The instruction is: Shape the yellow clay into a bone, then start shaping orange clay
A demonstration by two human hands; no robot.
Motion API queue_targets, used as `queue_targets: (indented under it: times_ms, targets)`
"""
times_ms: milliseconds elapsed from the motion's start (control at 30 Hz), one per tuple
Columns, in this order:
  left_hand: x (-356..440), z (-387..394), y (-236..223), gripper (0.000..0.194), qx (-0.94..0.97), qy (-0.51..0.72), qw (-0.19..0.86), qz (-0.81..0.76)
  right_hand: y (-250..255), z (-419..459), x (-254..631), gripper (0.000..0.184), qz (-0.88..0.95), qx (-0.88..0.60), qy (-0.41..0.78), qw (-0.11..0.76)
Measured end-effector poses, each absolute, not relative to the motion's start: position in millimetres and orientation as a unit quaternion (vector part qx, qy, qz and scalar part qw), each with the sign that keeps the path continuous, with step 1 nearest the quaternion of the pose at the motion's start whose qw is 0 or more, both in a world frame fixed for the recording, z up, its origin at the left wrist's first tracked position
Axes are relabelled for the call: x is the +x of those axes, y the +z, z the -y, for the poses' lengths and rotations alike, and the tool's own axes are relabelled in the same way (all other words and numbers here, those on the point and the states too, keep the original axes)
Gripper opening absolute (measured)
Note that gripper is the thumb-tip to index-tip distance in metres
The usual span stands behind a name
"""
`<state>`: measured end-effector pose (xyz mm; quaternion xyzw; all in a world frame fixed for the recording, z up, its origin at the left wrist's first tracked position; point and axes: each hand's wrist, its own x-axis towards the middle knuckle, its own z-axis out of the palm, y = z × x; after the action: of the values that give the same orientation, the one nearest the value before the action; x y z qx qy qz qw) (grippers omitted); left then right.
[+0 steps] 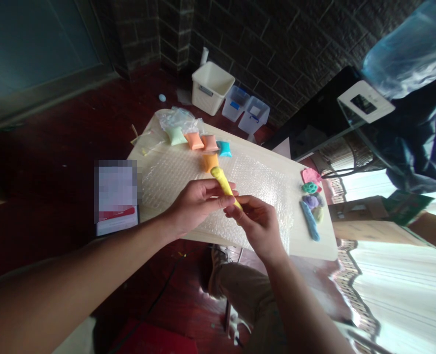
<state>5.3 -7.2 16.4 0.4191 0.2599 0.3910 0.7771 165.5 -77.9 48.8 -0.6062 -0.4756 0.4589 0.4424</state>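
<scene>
A yellow roll of modelling clay (223,183) is held slantwise above the table, its thicker, greener end pointing away from me. My left hand (199,204) pinches its middle between thumb and fingers. At the near end, the fingers of my right hand (257,223) are closed round the roll. Beneath lies a sheet of bubble wrap (173,182) on the pale table (277,160). Just beyond the roll's far end is an orange packet (209,162), partly covered by it.
Along the far side lie a pale green packet (175,136), two peach-orange packets (195,141) and a turquoise packet (224,148). Shaped clay pieces (310,202) sit at the right end. A tablet-like screen (116,196) stands left. White and clear bins (212,88) are behind.
</scene>
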Motion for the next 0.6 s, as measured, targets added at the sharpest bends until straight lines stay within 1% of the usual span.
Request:
queue_targets:
  times_ms: [100, 200, 433, 600]
  targets:
    - [4.4, 6.2, 16.7, 0.035, 0.419, 0.397, 0.767, -0.281, 48.8, 77.6, 165.1, 0.033, 0.462, -0.599, 0.473, 0.452]
    - [3.8, 5.2, 16.8, 0.033, 0.412, 0.415, 0.758, -0.288, 47.1, 77.9, 166.2, 0.033, 0.45, -0.604, 0.473, 0.458]
    - [2.4, 4.8, 17.5, 0.034, 0.419, 0.404, 0.771, -0.257, 48.2, 80.4, 168.5, 0.022, 0.453, -0.608, 0.439, 0.481]
    - [0.6, 4.6, 16.2, 0.032, 0.472, 0.387, 0.747, -0.263, 48.6, 82.2, 170.1, 0.019, 0.469, -0.612, 0.413, 0.484]
